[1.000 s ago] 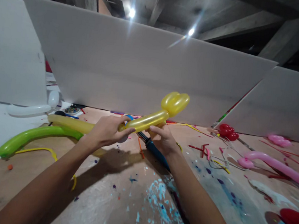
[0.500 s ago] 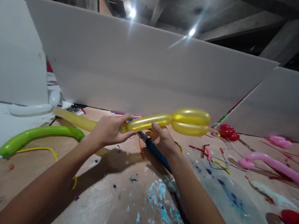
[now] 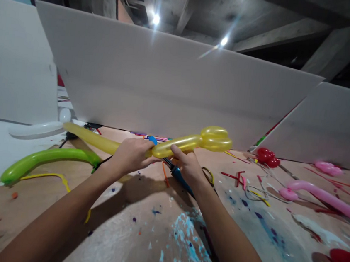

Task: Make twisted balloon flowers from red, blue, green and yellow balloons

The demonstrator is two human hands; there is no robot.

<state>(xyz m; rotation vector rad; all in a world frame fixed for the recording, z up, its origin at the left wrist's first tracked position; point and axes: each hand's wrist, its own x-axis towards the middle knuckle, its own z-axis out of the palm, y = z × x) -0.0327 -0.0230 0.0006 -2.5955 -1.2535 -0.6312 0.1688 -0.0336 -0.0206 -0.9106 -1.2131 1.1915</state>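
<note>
A long yellow modelling balloon [image 3: 181, 142] lies across both my hands, twisted into bulging loops at its right end. My left hand [image 3: 133, 155] pinches it near a twist, and its plain length runs on to the left behind that wrist. Thumb on top and fingers beneath, my right hand [image 3: 188, 165] grips the middle segment. Below the balloon, partly hidden by my right hand, is a dark blue balloon pump [image 3: 182, 181]. A green balloon [image 3: 50, 159] curves along the table beside my left forearm.
White panels [image 3: 180, 81] stand upright along the back. On the left lies a white balloon [image 3: 37, 129]; a pink balloon [image 3: 327, 195], red balloons [image 3: 266, 156] and balloon scraps [image 3: 237, 178] lie to the right. The tabletop [image 3: 127, 230] is paint-spattered.
The yellow balloon's looped right end has turned and shifted slightly left. Both hands keep hold of the balloon, the left one a little further right. The view has tilted slightly.
</note>
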